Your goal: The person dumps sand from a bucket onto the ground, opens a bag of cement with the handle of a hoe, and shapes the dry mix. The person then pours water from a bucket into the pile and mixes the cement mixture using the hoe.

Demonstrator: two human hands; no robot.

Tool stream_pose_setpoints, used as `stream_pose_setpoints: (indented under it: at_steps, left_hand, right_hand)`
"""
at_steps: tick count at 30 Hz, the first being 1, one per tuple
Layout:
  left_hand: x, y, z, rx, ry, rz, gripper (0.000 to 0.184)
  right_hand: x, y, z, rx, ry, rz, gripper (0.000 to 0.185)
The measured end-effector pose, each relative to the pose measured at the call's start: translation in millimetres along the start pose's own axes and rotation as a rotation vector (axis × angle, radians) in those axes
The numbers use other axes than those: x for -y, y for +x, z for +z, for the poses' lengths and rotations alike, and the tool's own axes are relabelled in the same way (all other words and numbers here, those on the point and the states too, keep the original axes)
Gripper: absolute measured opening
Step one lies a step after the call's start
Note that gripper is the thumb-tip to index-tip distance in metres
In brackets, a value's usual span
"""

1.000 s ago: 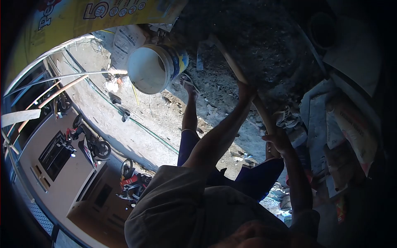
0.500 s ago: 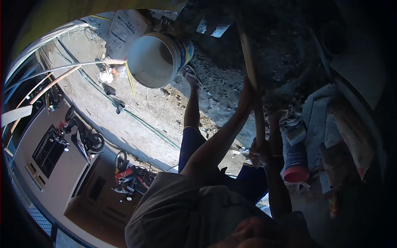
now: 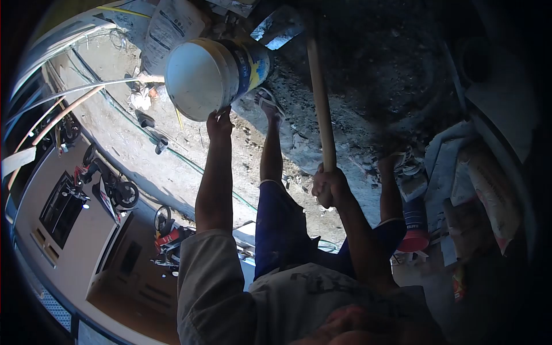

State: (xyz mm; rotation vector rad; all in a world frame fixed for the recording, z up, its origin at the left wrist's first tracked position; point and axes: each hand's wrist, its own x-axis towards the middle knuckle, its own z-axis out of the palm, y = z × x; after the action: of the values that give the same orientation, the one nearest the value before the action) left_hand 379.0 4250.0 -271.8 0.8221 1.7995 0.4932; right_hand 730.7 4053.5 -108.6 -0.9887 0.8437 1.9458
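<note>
My left hand (image 3: 219, 122) grips the lower edge of a white plastic bucket (image 3: 198, 80), its fingers pressed to the edge. The bucket is tilted, and a blue and yellow label (image 3: 250, 67) shows on its side. My right hand (image 3: 329, 185) is closed around the lower end of the long wooden handle of a hoe (image 3: 322, 103). At the far end, the flat metal blade (image 3: 278, 27) catches the light beside the bucket. Around the blade the ground is dark, so its contact with the material there cannot be made out.
A printed sack (image 3: 169, 34) lies beyond the bucket. To the right are a red-ended container (image 3: 414, 240) and a filled sack (image 3: 489, 195). A green hose (image 3: 190, 164) runs along the ground at left, near parked motorcycles (image 3: 118, 187). My sandaled foot (image 3: 270, 104) stands near the bucket.
My left hand has left the hoe handle and taken hold of the bucket's edge. The bucket has shifted left and tilted further. The hoe has moved left, held by my right hand alone.
</note>
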Motion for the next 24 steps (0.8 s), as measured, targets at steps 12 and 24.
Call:
stream_pose_setpoints:
  at_steps: [12,24]
  left_hand:
    - [-19,43,-112,-0.049,-0.941,-0.362,0.046]
    - [-79,-6,91,0.005,0.539,-0.005,0.041]
  right_hand:
    - [76,-76,-96,-0.219,-0.633,0.079,0.022]
    - [159,-204,-96,-0.422,-1.210,0.075,0.028]
